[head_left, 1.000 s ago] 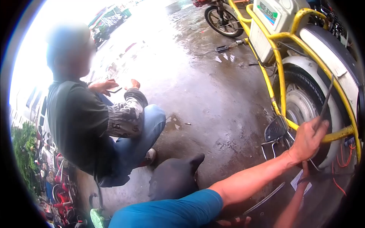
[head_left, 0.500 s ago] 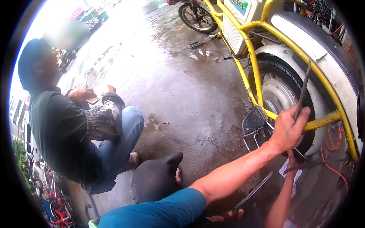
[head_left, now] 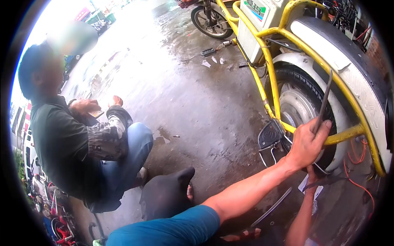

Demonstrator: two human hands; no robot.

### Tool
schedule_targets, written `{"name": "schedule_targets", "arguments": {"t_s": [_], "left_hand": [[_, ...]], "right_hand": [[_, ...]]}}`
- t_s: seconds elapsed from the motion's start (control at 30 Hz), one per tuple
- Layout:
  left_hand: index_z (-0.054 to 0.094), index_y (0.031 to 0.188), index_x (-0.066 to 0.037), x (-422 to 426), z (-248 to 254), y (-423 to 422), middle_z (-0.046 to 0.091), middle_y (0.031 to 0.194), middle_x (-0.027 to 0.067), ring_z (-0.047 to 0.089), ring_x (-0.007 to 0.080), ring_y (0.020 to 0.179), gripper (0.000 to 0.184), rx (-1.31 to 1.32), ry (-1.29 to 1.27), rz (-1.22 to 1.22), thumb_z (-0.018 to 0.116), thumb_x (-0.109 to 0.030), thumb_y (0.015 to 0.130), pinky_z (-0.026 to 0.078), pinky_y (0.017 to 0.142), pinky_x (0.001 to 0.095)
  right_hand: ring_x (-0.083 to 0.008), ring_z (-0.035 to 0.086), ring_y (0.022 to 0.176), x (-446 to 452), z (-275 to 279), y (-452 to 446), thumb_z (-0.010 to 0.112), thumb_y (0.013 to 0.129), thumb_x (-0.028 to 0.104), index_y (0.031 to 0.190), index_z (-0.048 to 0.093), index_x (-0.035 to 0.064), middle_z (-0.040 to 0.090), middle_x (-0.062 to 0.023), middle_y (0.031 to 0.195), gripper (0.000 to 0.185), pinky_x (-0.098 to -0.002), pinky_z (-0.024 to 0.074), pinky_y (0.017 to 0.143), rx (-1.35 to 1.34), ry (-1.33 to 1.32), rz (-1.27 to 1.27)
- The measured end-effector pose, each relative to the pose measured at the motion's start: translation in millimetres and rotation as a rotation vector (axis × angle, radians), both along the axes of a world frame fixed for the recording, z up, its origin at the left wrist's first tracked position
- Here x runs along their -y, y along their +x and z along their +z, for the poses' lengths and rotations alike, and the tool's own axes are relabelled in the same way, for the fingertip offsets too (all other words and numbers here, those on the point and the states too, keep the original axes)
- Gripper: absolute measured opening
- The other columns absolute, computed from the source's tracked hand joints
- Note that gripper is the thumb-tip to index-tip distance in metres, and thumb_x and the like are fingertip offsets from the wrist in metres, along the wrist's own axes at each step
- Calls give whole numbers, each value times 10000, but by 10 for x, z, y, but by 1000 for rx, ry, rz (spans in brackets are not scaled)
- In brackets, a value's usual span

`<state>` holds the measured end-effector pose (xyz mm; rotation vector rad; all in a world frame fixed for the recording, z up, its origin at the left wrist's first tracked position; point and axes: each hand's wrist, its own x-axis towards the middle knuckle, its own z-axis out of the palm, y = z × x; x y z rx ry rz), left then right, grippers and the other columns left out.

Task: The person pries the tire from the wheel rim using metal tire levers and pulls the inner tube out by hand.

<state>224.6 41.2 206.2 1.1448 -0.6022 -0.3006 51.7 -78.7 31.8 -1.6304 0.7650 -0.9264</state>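
My left hand (head_left: 308, 143), at the end of the arm in a blue sleeve, is closed around a long thin metal bar (head_left: 324, 102). The bar points up across the rear wheel's tyre (head_left: 301, 78). Beside this hand runs the yellow frame tube (head_left: 344, 134) of a bike. Below it, my right hand (head_left: 312, 176) reaches up to the bottom of the wheel; its fingers are mostly hidden, so its grip is unclear. A dark strap (head_left: 337, 180) passes by it. The black pedal-like part (head_left: 270, 133) and a bent wire stand are left of my left hand.
A person (head_left: 61, 135) crouches at the left with a phone-like object in hand. A black rounded object (head_left: 166, 194) stands on the wet ground (head_left: 197, 110). A metal strip (head_left: 271, 207) lies near my right arm. Orange cord (head_left: 357, 184) runs at the right. Another bike's wheel (head_left: 211, 22) is at the top.
Over the last second the view has shifted, so the bike and the crouching person appear further left. My left hand keeps its hold on the bar, and my right hand stays low by the wheel.
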Motion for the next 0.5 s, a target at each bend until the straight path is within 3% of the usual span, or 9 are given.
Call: {"name": "schedule_targets", "arguments": {"t_s": [0.07, 0.27, 0.37, 0.47, 0.5], "left_hand": [[577, 835, 17, -11, -54, -5, 508, 602, 60, 486, 118, 572, 348, -23, 68, -53, 534, -308, 953, 407, 529, 319], [568, 825, 17, -15, -48, 16, 489, 606, 70, 475, 128, 577, 346, 15, 61, -40, 532, -302, 952, 403, 534, 325], [503, 734, 12, 20, -45, 2, 449, 566, 210, 462, 356, 498, 326, 32, -19, 35, 545, -238, 939, 372, 498, 412], [568, 855, 15, 23, -94, 16, 483, 608, 94, 479, 149, 576, 343, 50, 34, -17, 532, -313, 952, 403, 546, 348], [569, 867, 16, 51, -129, 26, 492, 623, 95, 482, 152, 584, 331, 131, 37, 18, 530, -301, 955, 405, 549, 348]], "right_hand": [[-195, 555, 1088, 51, -151, -23, 793, 739, 133, 1237, 553, -9, 580, -72, 1220, 571, -354, 412, 990, 49, -4, -24], [-194, 563, 1081, -35, -10, 29, 785, 729, 124, 1239, 552, -4, 588, -75, 1212, 574, -348, 422, 974, 65, -15, -26], [-193, 559, 1087, 41, -78, 4, 787, 724, 121, 1249, 543, -3, 583, -74, 1216, 592, -345, 417, 980, 35, -9, -4], [-195, 557, 1087, -26, -19, 11, 789, 719, 116, 1250, 540, -1, 584, -72, 1210, 598, -347, 411, 990, 37, 12, -26], [-196, 557, 1087, -40, 27, 50, 789, 718, 114, 1249, 540, -1, 585, -72, 1207, 598, -349, 408, 994, 44, 19, -40]]}}
